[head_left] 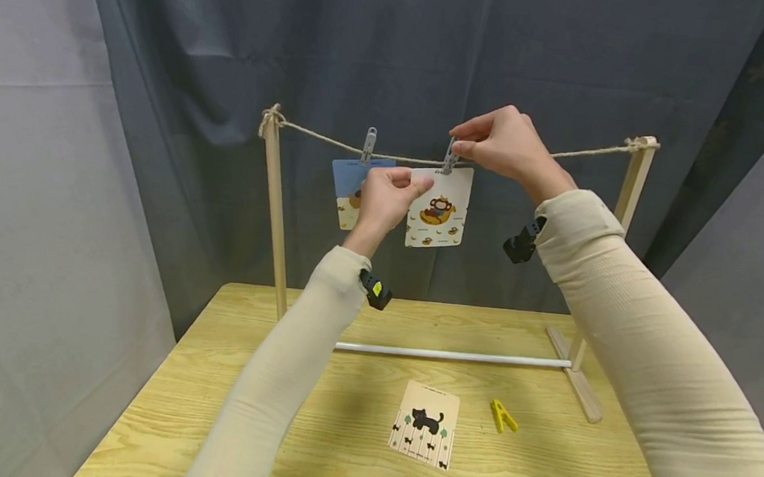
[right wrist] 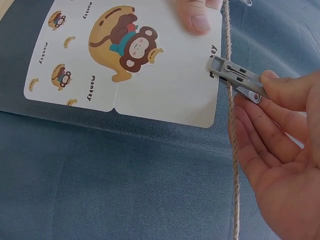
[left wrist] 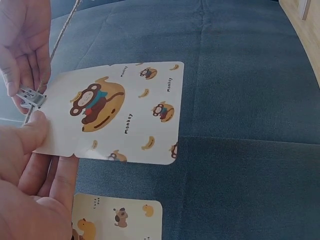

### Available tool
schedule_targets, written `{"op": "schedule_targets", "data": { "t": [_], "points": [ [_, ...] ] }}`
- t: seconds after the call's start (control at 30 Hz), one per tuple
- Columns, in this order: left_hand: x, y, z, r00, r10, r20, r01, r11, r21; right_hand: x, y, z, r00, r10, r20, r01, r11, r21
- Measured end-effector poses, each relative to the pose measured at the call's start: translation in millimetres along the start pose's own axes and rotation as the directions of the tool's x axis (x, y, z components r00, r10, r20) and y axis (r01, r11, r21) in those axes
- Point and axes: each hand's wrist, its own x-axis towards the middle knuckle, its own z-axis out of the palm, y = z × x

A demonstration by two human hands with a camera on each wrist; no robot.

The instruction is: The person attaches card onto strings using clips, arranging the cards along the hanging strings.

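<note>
A white card with a monkey on a banana hangs at the rope. My left hand pinches its upper left edge, thumb in front and fingers behind. In my right hand a grey clothespin is pinched between thumb and finger. Its jaws sit over the rope and the card's top edge in the right wrist view. To the left, a second grey clothespin holds a blue and yellow card on the rope, partly hidden behind my left hand.
Wooden posts carry the rope at both ends, joined below by a white bar. On the wooden table lie a card with a black cat and a yellow clothespin. A dark curtain hangs behind.
</note>
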Motion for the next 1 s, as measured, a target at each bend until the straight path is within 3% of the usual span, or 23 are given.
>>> {"op": "schedule_targets", "data": {
  "t": [0.43,0.77,1.0],
  "points": [
    [-1.9,-4.9,-4.9,0.999,0.045,0.005,-0.045,0.999,-0.007,1.2,0.4,1.0,1.000,-0.007,0.011,0.007,1.000,0.000],
    [-6.7,-9.0,-14.4,1.000,0.016,0.001,-0.017,0.999,0.035,1.6,3.8,0.1,1.000,0.007,0.017,-0.007,1.000,0.016],
    [-11.2,-14.5,-18.6,1.000,0.020,0.005,-0.020,1.000,0.014,1.9,3.8,0.9,1.000,0.016,0.010,-0.016,1.000,0.009]
  ]
}}
